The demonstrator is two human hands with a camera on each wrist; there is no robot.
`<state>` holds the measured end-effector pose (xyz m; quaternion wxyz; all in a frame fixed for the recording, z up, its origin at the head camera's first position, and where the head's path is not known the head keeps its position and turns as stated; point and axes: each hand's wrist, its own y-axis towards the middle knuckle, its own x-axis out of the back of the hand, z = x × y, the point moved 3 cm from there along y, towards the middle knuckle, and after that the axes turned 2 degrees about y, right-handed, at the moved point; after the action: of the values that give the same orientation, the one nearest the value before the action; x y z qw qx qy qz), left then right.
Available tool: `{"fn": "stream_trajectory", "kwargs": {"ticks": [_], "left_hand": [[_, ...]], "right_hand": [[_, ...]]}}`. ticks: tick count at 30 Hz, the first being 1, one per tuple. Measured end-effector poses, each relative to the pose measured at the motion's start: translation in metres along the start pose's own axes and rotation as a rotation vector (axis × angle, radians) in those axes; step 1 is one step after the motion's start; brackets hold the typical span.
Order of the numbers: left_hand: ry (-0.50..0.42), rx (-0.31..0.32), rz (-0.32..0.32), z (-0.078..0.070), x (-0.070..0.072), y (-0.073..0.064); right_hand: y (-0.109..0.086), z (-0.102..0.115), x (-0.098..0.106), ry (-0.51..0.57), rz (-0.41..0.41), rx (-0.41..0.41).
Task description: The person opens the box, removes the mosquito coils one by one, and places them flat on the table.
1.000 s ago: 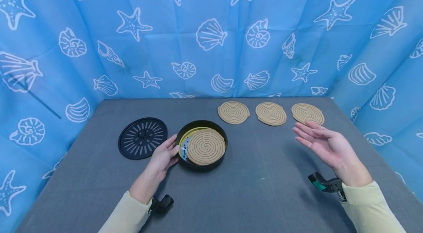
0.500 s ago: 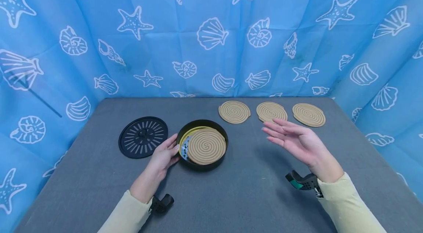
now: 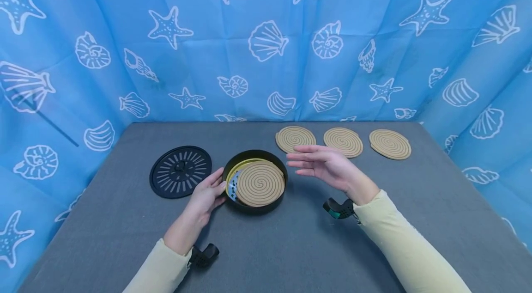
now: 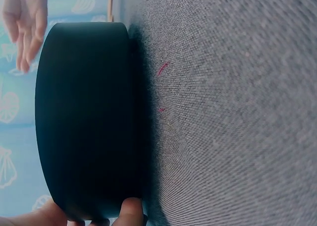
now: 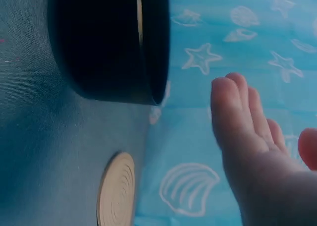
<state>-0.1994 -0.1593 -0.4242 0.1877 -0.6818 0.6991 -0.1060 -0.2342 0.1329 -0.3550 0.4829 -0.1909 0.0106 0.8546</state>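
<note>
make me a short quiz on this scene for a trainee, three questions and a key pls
1. Count: how many mosquito coils lie directly on the gray tabletop, outside the round black holder?
2. True or false: the right hand is gripping a mosquito coil.
3. Multiple choice: in the head view, which thing lies on the tabletop to the left of the round black holder?
a) a spoon
b) a slotted black lid
c) a glass jar

Key:
1. Three
2. False; it holds nothing
3. b

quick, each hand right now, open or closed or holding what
Left hand: holding the round black pan by its side.
Right hand: open, fingers extended, holding nothing.
</note>
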Motion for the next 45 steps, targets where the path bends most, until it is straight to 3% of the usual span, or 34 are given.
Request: {"fn": "stream_trajectory", "kwargs": {"ticks": [6, 13, 18, 25, 30, 40, 45], "left_hand": [[-0.01, -0.022, 0.019, 0.0, -0.002, 0.0], [-0.015, -0.006, 0.009, 0.0, 0.0, 0.0], [-0.015, -0.001, 0.008, 0.0, 0.001, 0.0], [-0.002, -0.005, 0.006, 0.001, 0.001, 0.0], [-0.006, -0.006, 0.006, 0.001, 0.001, 0.001], [-0.012, -0.004, -0.012, 0.001, -0.001, 0.002], [-0.015, -0.006, -0.014, 0.0, -0.001, 0.002]], "right_hand": [[0.025, -0.005, -0.007, -0.089, 0.036, -0.004], [0.051, -0.013, -0.016, -0.194, 0.062, -0.002], [0.072, -0.021, -0.022, -0.324, 0.078, -0.013], [0.086, -0.027, -0.028, -0.465, 0.078, -0.063], [0.089, -0.026, -0.031, -0.462, 0.078, -0.082], [0.089, -0.03, -0.031, -0.351, 0.074, -0.11], [0.086, -0.028, -0.031, -0.368, 0.057, -0.1]]}}
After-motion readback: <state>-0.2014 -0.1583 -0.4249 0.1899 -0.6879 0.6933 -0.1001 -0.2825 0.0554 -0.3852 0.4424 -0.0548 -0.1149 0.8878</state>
